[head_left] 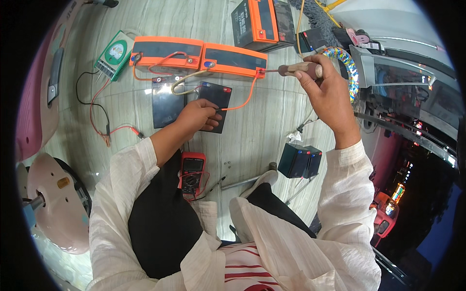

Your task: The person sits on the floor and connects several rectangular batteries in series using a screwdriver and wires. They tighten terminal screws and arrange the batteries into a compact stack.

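My right hand (331, 92) grips a screwdriver (290, 71) by its brownish handle. The tip reaches the red-marked terminal at the right end of an orange-topped battery (233, 58). From that terminal an orange wire (249, 98) curves down to my left hand (194, 116), whose fingers pinch its dark end. Under that hand lies a black battery (218, 95) with red and blue terminals. Another black battery (167, 104) lies to its left. A second orange-topped battery (167, 48) stands end to end with the first, and wires with ring ends join their terminals.
At the left lies a green-framed meter (115, 54) with red and black clip leads. A red multimeter (192, 170) sits by my leg. Black batteries (293, 161) stand at the right, and a large orange-and-black battery (256, 24) at the back. Pink scooter bodywork (36, 92) borders the left.
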The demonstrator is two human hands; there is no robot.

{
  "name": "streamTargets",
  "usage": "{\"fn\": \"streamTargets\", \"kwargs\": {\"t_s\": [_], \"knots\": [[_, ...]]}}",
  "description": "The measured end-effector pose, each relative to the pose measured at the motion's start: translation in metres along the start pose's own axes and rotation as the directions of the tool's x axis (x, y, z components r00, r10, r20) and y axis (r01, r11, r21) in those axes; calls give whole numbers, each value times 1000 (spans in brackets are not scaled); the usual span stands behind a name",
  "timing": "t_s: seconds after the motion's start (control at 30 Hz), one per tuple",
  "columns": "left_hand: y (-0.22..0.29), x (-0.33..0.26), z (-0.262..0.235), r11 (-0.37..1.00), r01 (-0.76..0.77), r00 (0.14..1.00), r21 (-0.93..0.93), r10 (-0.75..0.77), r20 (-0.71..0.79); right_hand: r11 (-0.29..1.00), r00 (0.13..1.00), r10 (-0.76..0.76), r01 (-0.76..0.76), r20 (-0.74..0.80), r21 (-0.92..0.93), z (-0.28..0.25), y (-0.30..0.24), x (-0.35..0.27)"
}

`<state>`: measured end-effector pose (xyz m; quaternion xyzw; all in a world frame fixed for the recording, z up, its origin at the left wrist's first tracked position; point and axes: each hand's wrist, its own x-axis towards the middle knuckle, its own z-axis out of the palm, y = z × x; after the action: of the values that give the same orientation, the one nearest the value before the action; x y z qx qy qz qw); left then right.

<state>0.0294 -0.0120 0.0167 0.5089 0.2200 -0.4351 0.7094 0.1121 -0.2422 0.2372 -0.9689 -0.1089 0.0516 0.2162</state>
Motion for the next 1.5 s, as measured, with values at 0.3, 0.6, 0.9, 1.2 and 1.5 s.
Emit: {"fn": "streamTargets", "kwargs": {"t_s": [0.3, 0.6, 0.9, 1.2, 1.5], "knots": [[-10, 4, 7, 985, 14, 991, 171, -37, 131, 992, 961, 122, -114, -249, 49, 23, -1, -4], [-4, -2, -1, 973, -61, 987, 221, 26, 159, 969, 982, -24, 68, 185, -239, -11, -3, 14], [-15, 1, 18, 810, -341, 937, 477, 248, 248, 964, 942, 35, 56, 333, -261, -13, -10, 36], [-5, 7, 46, 446, -524, 829, 726, 464, 313, 904, 889, -234, 349, 394, -248, -21, 1, 41], [82, 28, 62, -126, -340, 867, 932, 343, 362, 908, 880, -281, 373, 382, -190, -22, 16, 35]]}}
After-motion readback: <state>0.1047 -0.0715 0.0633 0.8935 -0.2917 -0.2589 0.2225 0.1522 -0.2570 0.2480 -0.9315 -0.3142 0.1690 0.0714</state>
